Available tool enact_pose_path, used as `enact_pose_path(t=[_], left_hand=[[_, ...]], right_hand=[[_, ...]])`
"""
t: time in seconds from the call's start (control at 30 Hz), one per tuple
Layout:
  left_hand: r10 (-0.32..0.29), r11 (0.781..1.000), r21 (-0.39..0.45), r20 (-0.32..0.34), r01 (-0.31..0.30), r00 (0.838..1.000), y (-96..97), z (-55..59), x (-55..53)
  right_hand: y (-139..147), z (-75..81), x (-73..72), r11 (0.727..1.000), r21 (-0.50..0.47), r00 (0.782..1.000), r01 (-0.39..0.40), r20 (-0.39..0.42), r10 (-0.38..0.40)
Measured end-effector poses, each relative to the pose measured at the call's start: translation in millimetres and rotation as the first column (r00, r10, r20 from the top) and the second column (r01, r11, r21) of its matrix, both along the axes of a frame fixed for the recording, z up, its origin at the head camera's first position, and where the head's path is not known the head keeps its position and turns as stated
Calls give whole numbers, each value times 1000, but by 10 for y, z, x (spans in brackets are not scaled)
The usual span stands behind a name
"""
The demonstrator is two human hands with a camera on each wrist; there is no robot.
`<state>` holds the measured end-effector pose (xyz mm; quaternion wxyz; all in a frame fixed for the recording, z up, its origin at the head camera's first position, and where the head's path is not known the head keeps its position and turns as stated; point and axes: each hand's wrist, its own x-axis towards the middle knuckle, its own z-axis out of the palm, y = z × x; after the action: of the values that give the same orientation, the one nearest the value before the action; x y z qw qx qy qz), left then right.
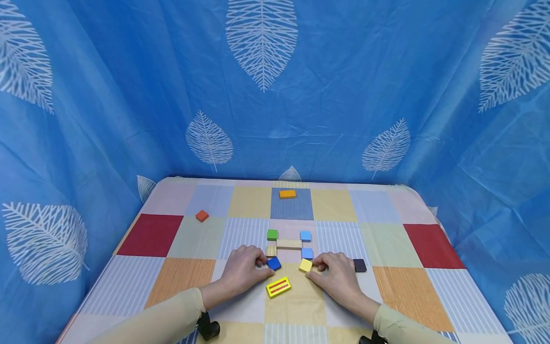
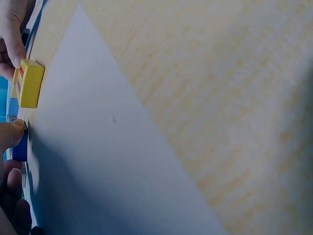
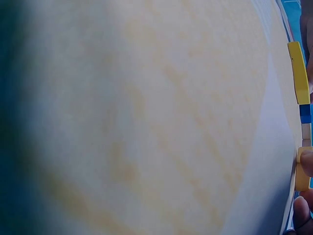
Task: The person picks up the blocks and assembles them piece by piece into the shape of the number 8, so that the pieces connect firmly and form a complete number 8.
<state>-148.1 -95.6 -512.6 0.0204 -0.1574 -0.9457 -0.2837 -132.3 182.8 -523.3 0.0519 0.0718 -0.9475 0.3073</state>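
Note:
Between thumb and fingers, my left hand pinches a dark blue block just in front of a striped wooden block. My right hand pinches a pale yellow block, near a medium blue block. A plain wooden plank lies crosswise behind, with a green block by its left end and a light blue block by its right end. Closer to me, a bright yellow block with red stripes lies between my hands. In the left wrist view, the thumb presses the dark blue block.
A black block lies beside my right hand. Farther off are an orange block at the back middle and a red-orange block at the left. Blue leaf-patterned curtains surround the table with its patchwork cloth.

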Motion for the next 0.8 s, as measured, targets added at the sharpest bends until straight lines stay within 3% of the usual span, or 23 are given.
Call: enact_pose_path(t=[0.4, 0.8], left_hand=[[4, 1000, -7, 11, -4, 1000, 3, -12, -10], [3, 1000, 1, 0, -3, 1000, 3, -7, -12]], right_hand=[[3, 9, 3, 1000, 0, 1000, -8, 7, 8], [-3, -12, 9, 1000, -7, 999, -11, -35, 11]])
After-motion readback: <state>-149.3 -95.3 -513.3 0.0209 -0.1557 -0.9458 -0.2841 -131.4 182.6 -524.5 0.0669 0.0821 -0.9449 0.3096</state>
